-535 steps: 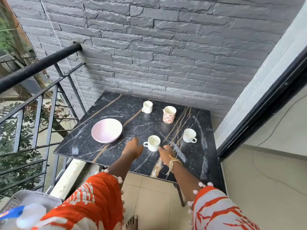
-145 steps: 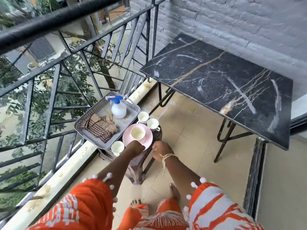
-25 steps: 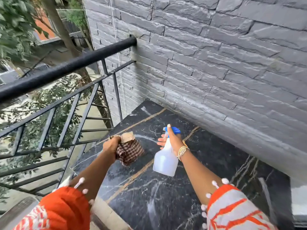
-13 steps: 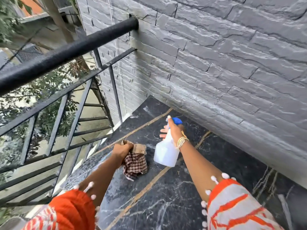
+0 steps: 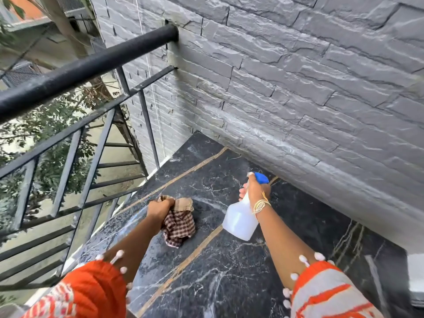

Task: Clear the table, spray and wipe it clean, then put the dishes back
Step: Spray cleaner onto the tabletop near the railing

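Note:
The black marble table [image 5: 229, 267] with gold veins fills the lower middle of the head view and carries no dishes. My left hand [image 5: 159, 208] grips a brown checked cloth [image 5: 180, 226] that is bunched and pressed on the tabletop near the left edge. My right hand [image 5: 253, 189] holds a white spray bottle [image 5: 239, 220] by its neck, just above the table, with its blue nozzle [image 5: 261, 177] pointing toward the far corner. The cups and the plate are out of view.
A grey stone-brick wall [image 5: 298, 88] runs along the table's far side. A black metal railing [image 5: 80, 72] with slanted bars borders the left, with trees and a drop beyond it. A white ledge [image 5: 416, 276] shows at the right edge.
My left hand has slid the cloth a little toward me along the left side of the table. The spray bottle stays raised in my right hand at nearly the same spot.

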